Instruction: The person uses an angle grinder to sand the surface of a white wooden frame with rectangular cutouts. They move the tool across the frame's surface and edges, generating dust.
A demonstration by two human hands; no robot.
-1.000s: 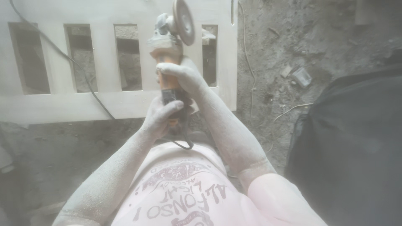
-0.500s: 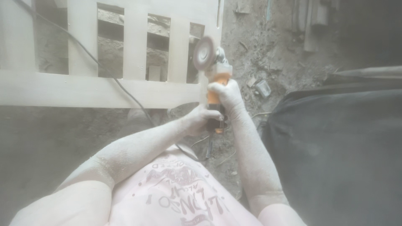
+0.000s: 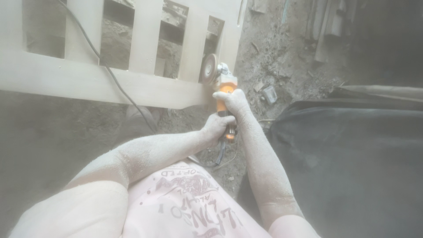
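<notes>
So closest to the camera is a pale pink printed shirt (image 3: 189, 207), and both forearms reach out from it, totally caked in pale dust. The left hand (image 3: 216, 128) is wrapped around the rear end of an orange angle grinder (image 3: 224, 103), down low where its cable (image 3: 219, 155) loops out underneath. Just past that, the right hand (image 3: 230, 99) is clamped on the grinder's body further up, nearer the head. So both hands are closed tight on the same tool, one right behind the other, pretty much touching.

The grinder points away from the body, with its round sanding disc (image 3: 208, 68) standing on edge. The disc sits right at the end of a pale wooden slatted frame (image 3: 88, 81), near the corner where the long bottom rail meets the last upright. Can't tell for sure whether it's actually touching the wood or just beside it.

A dark cord (image 3: 94, 48) runs diagonally across the frame's slats and rail. Off to the right is a big dark sheet-like mass (image 3: 352, 163). Farther out, the dirt floor (image 3: 286, 53) is littered with scraps, including a small pale block (image 3: 269, 94), and some planks (image 3: 328, 20) lie at the top. Everything's hazy with dust.
</notes>
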